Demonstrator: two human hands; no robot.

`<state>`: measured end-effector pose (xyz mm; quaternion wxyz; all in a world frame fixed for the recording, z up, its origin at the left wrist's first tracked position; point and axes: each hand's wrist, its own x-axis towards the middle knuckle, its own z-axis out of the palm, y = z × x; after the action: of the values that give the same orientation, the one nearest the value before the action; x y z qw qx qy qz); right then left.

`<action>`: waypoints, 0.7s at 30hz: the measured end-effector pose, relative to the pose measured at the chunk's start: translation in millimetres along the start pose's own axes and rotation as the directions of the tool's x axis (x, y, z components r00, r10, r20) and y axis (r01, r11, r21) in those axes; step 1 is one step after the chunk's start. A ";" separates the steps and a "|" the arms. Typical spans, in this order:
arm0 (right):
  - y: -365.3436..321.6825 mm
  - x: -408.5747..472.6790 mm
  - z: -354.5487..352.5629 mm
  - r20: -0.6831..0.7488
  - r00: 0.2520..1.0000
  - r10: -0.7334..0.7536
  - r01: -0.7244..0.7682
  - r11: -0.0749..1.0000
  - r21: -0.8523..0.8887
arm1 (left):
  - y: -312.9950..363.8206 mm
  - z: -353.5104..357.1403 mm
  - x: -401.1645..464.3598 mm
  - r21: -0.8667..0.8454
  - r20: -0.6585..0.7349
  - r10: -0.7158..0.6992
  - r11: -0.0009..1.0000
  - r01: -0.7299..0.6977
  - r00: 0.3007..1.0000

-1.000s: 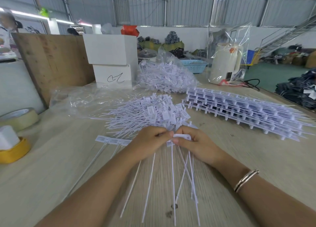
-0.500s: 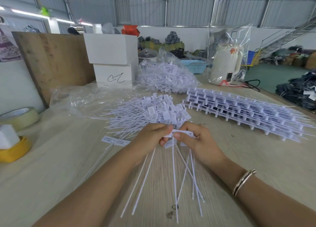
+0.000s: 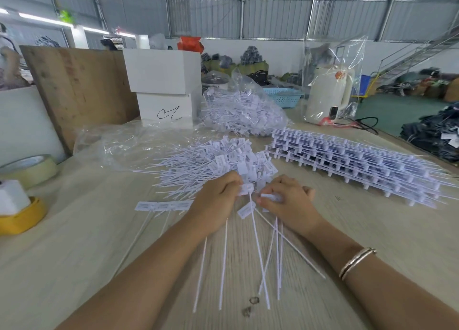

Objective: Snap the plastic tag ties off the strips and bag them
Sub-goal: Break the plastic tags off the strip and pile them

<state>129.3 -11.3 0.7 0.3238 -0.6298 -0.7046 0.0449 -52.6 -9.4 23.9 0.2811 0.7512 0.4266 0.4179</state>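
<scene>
Both grips have pulled apart since a second ago: left hand (image 3: 218,200) pinches one snapped-off white plastic tag tie (image 3: 246,188), right hand (image 3: 290,203) pinches the remaining white strip (image 3: 269,197), more to snap.

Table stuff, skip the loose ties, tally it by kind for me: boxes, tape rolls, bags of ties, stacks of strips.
White boxes: 2, stacked
Tape rolls: 2, one pale, one yellow
Bags of ties: 1
Stacks of strips: 1
Total: 6
</scene>
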 end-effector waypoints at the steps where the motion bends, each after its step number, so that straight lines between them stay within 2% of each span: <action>1: -0.1 -0.1 1.0 0.014 1.000 0.009 -0.009 0.998 -0.062 | -1.2 0.9 -0.2 0.055 0.016 0.013 0.998 -0.014 1.000; 3: -0.2 0.8 1.7 0.024 1.000 0.016 -0.012 0.990 -0.139 | -3.6 2.3 0.5 0.152 0.060 0.026 0.988 -0.035 0.998; 4: -1.5 1.1 0.5 -0.004 1.000 0.005 -0.005 0.993 -0.121 | -5.2 3.3 0.6 0.184 0.084 0.031 0.982 -0.046 0.996; 6: -6.3 -1.4 -3.8 -0.101 0.995 -0.012 0.019 0.998 0.066 | -6.4 6.6 0.0 0.211 0.138 0.055 0.974 -0.084 0.989; 8: -11.2 -5.2 -7.3 -0.066 0.998 -0.023 0.041 0.955 0.295 | -5.6 11.0 -0.4 0.195 0.173 0.085 0.974 -0.118 0.981; 10: -18.6 -8.9 -9.4 0.088 0.993 -0.075 0.040 0.936 0.350 | -5.2 14.1 -0.5 0.146 0.175 0.120 0.978 -0.147 0.977; 12: -22.1 -9.7 -9.8 0.156 0.981 -0.112 0.043 0.919 0.392 | -3.1 14.0 -1.1 0.129 0.161 0.148 0.977 -0.170 0.976; 17: -15.1 -6.2 -13.7 0.052 0.997 -0.058 0.008 0.745 0.667 | -2.6 3.7 2.8 0.305 0.055 0.180 0.934 -0.189 0.982; 19: -11.8 -5.1 -12.4 0.052 0.997 -0.057 0.004 0.712 0.703 | -2.9 1.0 4.4 0.341 0.071 0.134 0.928 -0.150 0.988; 21: -12.3 -6.1 -12.9 0.070 0.995 -0.076 -0.002 0.667 0.745 | -2.4 0.3 3.5 0.286 0.125 0.078 0.952 -0.111 0.989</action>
<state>125.4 -23.8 14.3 0.5194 -0.4259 -0.6523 0.3513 -52.4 -5.2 23.3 0.1703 0.8264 0.4307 0.3202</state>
